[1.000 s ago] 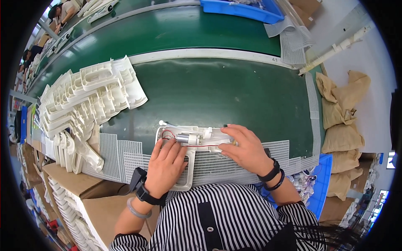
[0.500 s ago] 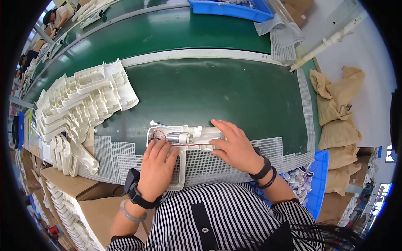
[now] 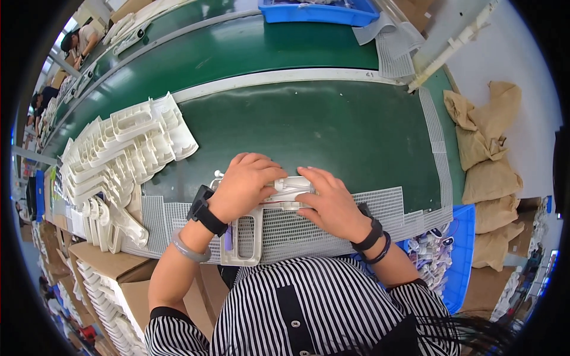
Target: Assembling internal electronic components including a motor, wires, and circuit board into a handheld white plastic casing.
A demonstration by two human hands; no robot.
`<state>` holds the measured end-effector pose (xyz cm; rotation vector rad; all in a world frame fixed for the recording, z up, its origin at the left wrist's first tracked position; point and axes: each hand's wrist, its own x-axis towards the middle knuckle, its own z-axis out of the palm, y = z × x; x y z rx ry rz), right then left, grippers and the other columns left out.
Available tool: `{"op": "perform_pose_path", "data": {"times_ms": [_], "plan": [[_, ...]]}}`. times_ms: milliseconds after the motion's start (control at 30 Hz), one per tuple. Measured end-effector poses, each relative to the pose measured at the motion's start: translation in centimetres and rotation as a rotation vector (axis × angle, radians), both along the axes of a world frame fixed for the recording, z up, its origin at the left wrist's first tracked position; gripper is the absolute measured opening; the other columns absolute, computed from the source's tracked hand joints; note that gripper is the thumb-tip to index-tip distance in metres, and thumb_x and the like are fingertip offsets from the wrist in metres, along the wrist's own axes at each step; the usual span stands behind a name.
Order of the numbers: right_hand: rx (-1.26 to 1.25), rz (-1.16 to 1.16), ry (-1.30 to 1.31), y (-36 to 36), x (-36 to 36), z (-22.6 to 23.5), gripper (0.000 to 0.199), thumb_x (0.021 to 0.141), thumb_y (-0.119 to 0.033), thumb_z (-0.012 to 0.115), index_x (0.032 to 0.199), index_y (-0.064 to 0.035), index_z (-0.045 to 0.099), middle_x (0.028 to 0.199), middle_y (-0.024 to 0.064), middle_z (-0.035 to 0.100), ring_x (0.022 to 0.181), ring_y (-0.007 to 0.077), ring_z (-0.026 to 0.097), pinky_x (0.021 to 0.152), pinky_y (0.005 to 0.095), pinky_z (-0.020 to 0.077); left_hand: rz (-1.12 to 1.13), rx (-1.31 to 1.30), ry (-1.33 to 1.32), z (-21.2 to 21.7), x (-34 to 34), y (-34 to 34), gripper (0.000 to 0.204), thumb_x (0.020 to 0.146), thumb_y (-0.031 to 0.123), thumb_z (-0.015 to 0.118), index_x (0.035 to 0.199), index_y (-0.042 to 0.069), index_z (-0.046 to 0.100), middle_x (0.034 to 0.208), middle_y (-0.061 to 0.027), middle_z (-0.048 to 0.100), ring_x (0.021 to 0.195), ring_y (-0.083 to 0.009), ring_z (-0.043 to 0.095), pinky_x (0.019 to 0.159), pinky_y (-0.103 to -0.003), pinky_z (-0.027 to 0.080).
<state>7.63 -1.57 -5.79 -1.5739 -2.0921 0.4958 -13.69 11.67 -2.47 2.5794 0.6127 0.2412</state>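
In front of me a white plastic housing half (image 3: 288, 204) lies open side up, its looped handle (image 3: 257, 240) pointing toward my body. My left hand (image 3: 244, 185) is curled over the left part of the housing, thumb and fingers drawn together. It covers the silver motor there, and what its fingertips grip is hidden. At the right end my right hand (image 3: 331, 204) holds the housing between its thumb and fingers. Pale and red wires (image 3: 273, 202) run along the inside between the hands. A small white knob (image 3: 218, 174) sticks out past the far left corner.
Stacked white housing halves (image 3: 130, 142) stand at the left on the green bench (image 3: 309, 130). Grey mesh matting (image 3: 380, 204) lines the near edge. A blue bin (image 3: 463, 261) of parts sits at the right, another blue tray (image 3: 320, 13) at the back. Brown sacks (image 3: 490, 178) lean beyond the bench.
My left hand has moved up and right from the near edge of the housing to over its motor, fingers now pointing right. My right hand stays at the right end.
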Motion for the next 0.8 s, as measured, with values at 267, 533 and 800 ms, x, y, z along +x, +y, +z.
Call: {"op": "perform_pose_path", "data": {"times_ms": [267,533,800], "plan": [[-0.015,-0.006,0.056,-0.3,-0.1,-0.6,0.021,0.083,-0.022,0.077,0.097,-0.0071,0.074,0.150,0.0117,0.050,0.142,0.0333,0.041,0.110,0.0485,0.0397,-0.007,0.206,-0.005,0.5,1.9,-4.8,0.037,0.077,0.011,0.077,0.113,0.010,0.067,0.106,-0.0060,0.067,0.106,-0.0291,0.064,0.108,-0.051,0.044],[-0.016,-0.008,0.014,0.1,0.0,-0.9,0.026,0.081,-0.020,0.077,0.102,-0.0052,0.074,0.148,0.0117,0.051,0.139,0.0324,0.044,0.109,0.0468,0.0406,0.263,0.097,-0.159,-1.3,3.1,-8.7,0.057,0.074,0.003,0.077,0.128,0.005,0.061,0.098,-0.0100,0.063,0.093,-0.0324,0.061,0.086,-0.044,0.049],[0.009,-0.017,0.033,0.3,0.1,-1.1,0.034,0.081,-0.017,0.075,0.112,-0.0024,0.072,0.146,0.0100,0.053,0.135,0.0307,0.047,0.106,0.0455,0.0420,0.202,0.407,0.007,-1.4,3.9,-9.6,0.061,0.084,0.008,0.061,0.144,0.002,0.052,0.084,-0.0063,0.060,0.085,-0.0269,0.063,0.097,-0.043,0.053]]}}
